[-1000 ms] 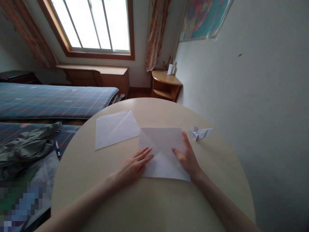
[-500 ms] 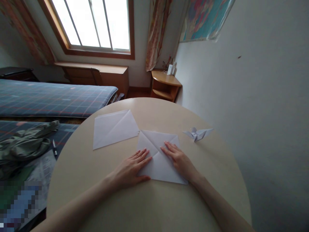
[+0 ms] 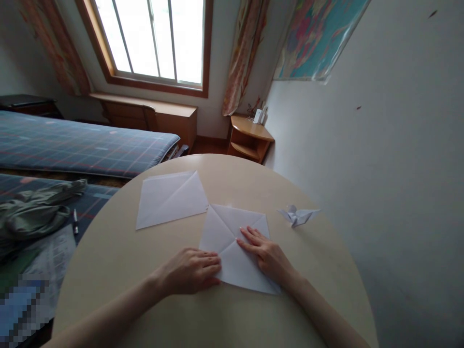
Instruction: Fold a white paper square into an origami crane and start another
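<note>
A creased white sheet of paper (image 3: 222,235) lies on the round cream table (image 3: 203,319), its crease lines crossing near the middle. My left hand (image 3: 194,271) is at the sheet's near left corner, fingers together and bent, thumb close below them; that corner is hidden under the hand and appears gripped. On the right half of the sheet, my right hand (image 3: 266,256) rests flat with its fingers stretched out. More white paper (image 3: 170,199), with a diagonal crease, lies beyond and to the left, near the sheet's far corner. A folded paper crane (image 3: 297,216) stands to the right.
The wall (image 3: 398,193) runs along the table's right side. Left of the table is a bed (image 3: 90,193) with a rumpled grey-green cloth (image 3: 36,208), a pen (image 3: 76,221) and printed paper (image 3: 54,261). A corner shelf (image 3: 252,126) stands behind the table.
My left hand has drawn back towards me and its spread fingers have come together at the sheet's near left corner. The right hand stays flat on the paper. The camera view has shifted slightly.
</note>
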The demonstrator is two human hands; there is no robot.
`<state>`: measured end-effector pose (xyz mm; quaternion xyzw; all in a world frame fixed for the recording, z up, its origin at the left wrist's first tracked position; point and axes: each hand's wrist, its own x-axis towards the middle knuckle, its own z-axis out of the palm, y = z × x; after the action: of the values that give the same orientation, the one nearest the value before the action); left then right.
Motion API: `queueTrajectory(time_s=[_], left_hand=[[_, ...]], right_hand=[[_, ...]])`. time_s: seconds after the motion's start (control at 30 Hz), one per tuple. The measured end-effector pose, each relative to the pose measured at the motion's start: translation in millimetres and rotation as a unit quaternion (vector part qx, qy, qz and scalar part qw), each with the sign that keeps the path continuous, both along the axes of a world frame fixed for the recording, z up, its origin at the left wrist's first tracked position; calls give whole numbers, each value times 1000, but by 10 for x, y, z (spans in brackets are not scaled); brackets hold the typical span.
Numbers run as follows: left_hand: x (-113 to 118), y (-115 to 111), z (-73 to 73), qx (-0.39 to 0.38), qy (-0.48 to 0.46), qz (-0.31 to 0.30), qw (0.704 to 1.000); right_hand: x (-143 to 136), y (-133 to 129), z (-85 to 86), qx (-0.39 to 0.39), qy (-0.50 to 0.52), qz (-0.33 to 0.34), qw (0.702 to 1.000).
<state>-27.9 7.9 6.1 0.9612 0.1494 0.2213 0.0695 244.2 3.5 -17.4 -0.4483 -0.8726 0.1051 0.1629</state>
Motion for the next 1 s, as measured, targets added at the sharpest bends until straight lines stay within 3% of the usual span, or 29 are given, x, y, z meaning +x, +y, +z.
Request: queueTrajectory(time_s=[0.3, 0.5, 0.8, 0.93, 1.0], left_hand=[[-133, 101, 69, -53, -66, -35, 996], [-92, 138, -32, -116, -65, -18, 991], [-94, 138, -6, -189, -38, -33, 981], [-84, 137, -51, -246, -76, 49, 965], [-83, 147, -100, -255, -97, 116, 955]], right_hand=[[69, -42, 147, -109, 55, 22, 992], [120, -89, 339, -253, 80, 48, 963], [160, -118, 399, -350, 83, 90, 929], [201, -119, 429, -384, 193, 97, 898], [237, -120, 409, -405, 289, 92, 862]])
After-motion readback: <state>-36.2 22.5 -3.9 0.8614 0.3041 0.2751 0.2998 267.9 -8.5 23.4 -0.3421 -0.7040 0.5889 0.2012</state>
